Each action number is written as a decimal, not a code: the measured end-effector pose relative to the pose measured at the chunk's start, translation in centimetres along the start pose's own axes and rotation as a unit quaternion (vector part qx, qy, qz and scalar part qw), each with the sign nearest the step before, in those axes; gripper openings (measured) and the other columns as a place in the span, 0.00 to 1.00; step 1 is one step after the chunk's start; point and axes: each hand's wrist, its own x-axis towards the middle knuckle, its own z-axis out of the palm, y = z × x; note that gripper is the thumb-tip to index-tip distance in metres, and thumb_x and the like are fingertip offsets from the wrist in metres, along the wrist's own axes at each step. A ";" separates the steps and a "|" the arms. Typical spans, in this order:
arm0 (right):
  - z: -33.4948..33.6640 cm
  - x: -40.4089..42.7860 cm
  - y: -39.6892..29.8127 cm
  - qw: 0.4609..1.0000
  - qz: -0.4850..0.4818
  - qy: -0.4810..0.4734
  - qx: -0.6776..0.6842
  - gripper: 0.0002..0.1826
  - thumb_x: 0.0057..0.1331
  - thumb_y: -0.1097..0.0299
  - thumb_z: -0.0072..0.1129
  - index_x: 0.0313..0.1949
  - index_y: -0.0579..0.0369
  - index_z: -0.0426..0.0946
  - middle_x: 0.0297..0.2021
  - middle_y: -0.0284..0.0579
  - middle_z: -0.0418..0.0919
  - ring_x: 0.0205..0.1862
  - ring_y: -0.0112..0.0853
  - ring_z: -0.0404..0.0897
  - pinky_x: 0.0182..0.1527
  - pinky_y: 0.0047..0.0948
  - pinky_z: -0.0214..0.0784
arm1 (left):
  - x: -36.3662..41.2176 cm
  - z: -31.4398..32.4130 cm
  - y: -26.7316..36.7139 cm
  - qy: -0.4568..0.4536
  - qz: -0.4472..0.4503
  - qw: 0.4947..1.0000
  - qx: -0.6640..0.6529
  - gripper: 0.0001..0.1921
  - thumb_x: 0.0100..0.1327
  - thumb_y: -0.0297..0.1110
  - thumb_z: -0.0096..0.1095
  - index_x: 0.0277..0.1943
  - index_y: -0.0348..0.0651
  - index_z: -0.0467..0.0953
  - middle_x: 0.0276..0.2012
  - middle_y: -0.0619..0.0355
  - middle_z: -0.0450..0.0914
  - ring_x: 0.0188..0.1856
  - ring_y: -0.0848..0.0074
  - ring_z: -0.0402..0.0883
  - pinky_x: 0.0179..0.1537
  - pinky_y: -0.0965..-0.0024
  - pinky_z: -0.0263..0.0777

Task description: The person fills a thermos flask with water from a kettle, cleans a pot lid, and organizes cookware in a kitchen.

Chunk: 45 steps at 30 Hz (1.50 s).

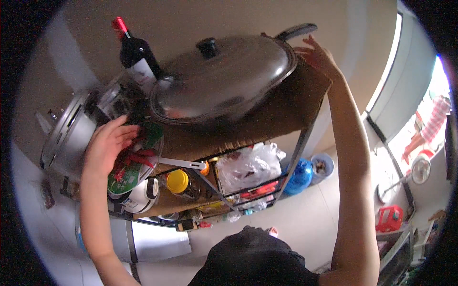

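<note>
A wide pan with a domed metal lid (229,80) sits on the top shelf (315,89) of a rack. The lid has a black knob (207,48), and a dark handle (297,30) sticks out at the far right. Just beside the rim and under that handle is my right hand (318,57), fingers spread; whether they touch the pan is unclear. My left hand (109,144) hovers with loosely extended fingers over a round green cover with red chilli pictures (125,182). Nearby are a clear container (114,102) and a metal pressure cooker (73,134).
A wine bottle (139,53) stands against the wall behind the pan. A white utensil handle (182,163) juts past the shelf edge. Lower shelves hold a yellow-lidded jar (178,181) and plastic bags (250,166). A blue water jug (298,177) and a bin (322,168) stand on the floor.
</note>
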 end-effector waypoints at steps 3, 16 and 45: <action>-5.0 -5.3 1.4 0.984 -0.078 0.154 -0.040 0.24 0.67 0.53 0.49 0.53 0.59 0.67 0.42 0.55 0.78 0.35 0.37 0.80 0.41 0.30 0.74 | -5.0 3.8 -0.8 -0.013 0.148 0.984 0.098 0.20 0.62 0.39 0.49 0.52 0.33 0.70 0.36 0.51 0.78 0.39 0.75 0.75 0.42 0.74 0.66; -5.4 -46.7 28.5 0.868 0.364 0.265 -0.212 0.14 0.63 0.63 0.49 0.44 0.57 0.73 0.30 0.43 0.78 0.25 0.29 0.79 0.26 0.28 0.73 | -9.1 12.2 -27.3 -0.475 -0.168 0.856 0.115 0.12 0.66 0.29 0.52 0.50 0.34 0.72 0.41 0.56 0.78 0.43 0.79 0.76 0.48 0.76 0.68; 18.1 -93.6 26.6 0.650 0.176 0.734 -0.084 0.12 0.64 0.63 0.51 0.40 0.59 0.73 0.26 0.39 0.76 0.26 0.23 0.76 0.29 0.21 0.69 | -30.5 21.8 -33.1 -0.782 -0.039 0.567 0.254 0.15 0.65 0.36 0.55 0.52 0.40 0.71 0.39 0.58 0.79 0.39 0.78 0.77 0.41 0.76 0.68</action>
